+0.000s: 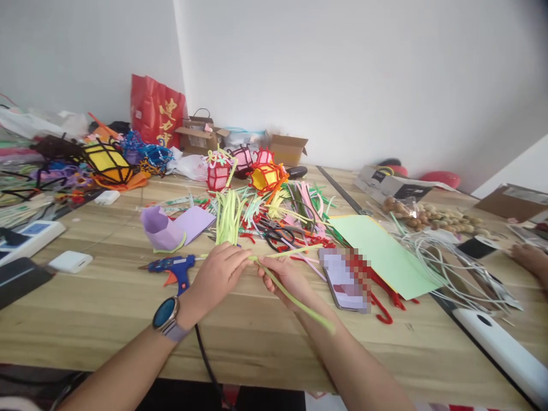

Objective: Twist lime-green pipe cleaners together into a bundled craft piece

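Lime-green pipe cleaners (299, 298) are pinched between the closed fingers of my left hand (219, 273) and my right hand (286, 278), which nearly meet. One end bends back over my right wrist and another points right. Just beyond my left hand is a bundle of lime-green pipe cleaners (228, 214). A blue glue gun (173, 267) lies left of that hand. Behind it sit a purple foam cup shape (161, 228) and a purple foam sheet (194, 224). To the right of my right hand lies a phone (342, 279), its screen partly blurred out.
Black-handled scissors (276, 233) rest among loose pipe cleaners. Small lanterns (266, 176) stand behind them. Green sheets (385, 254), a white cable coil (432, 262) and red pipe-cleaner hooks (383, 311) lie right. Another person's hand (531, 260) shows at the right edge.
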A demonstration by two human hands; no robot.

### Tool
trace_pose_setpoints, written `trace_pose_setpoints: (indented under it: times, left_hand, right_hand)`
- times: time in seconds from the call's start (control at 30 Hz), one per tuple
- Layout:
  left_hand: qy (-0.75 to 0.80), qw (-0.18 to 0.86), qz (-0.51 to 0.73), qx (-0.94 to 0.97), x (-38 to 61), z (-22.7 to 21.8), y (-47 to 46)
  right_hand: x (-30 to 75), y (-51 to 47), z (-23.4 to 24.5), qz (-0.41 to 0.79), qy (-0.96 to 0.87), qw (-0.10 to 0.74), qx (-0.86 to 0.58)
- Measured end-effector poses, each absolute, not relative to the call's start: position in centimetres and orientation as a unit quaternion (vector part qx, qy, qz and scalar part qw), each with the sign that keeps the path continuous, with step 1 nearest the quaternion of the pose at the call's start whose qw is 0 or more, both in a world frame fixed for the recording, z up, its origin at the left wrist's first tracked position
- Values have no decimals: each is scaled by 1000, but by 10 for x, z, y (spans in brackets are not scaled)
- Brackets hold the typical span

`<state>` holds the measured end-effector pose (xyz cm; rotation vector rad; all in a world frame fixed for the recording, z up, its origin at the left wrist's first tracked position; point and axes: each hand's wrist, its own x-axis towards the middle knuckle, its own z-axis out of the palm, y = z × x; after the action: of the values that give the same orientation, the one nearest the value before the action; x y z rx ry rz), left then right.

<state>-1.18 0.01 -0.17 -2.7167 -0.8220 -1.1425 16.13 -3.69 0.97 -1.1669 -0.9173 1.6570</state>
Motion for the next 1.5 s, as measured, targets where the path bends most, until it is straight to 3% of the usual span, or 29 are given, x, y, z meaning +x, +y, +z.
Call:
trace_pose_setpoints:
  times: [0.17,0.23,0.4,0.53,0.63,0.77,0.83,0.9,1.0,1.07,1.17,1.37,1.43,1.5]
  left_hand:
    - [-370,-135,-350,-850,-10,6,1]
    - [-401,-211,-339,-825,-11,12,1]
    - [-384,-325,-299,-811,-16,19,1]
    - [-355,-360,-290,-813,-16,18,1]
    - [-349,-360,-301,-811,-15,18,-1]
    - [-346,-325,-320,-820,-12,15,-4]
    - [-337,-244,-342,-843,-11,11,-6]
    - [-315,-115,-367,-868,-12,8,-6]
    - [-258,58,-381,-886,-15,3,-7]
    - [-239,103,-382,-887,-16,2,-7]
    - [-257,74,-383,-884,-15,1,-6]
    - [-316,-93,-372,-868,-10,7,-5]
    - [-365,-155,-372,-839,-11,12,-5]
    - [-394,-199,-359,-823,-13,17,-5]
  right_hand:
    - [168,-29,3,565,-491,443,-494]
    - [172,-27,-2,412,-578,462,-531]
    - [184,-32,-13,-143,-739,440,-490]
    - [184,-38,-9,-298,-751,395,-438]
    - [180,-39,-7,-273,-778,386,-414]
    - [173,-37,-9,-135,-791,426,-418]
    - [168,-39,-9,9,-747,476,-464]
    - [161,-41,-5,231,-651,504,-518]
    - [153,-44,2,548,-461,472,-513]
    - [152,-44,6,649,-373,457,-480]
    - [154,-41,7,656,-373,465,-463]
    - [161,-35,1,582,-486,456,-466]
    - [163,-35,-2,494,-531,483,-490]
    - [166,-35,-6,296,-610,510,-530]
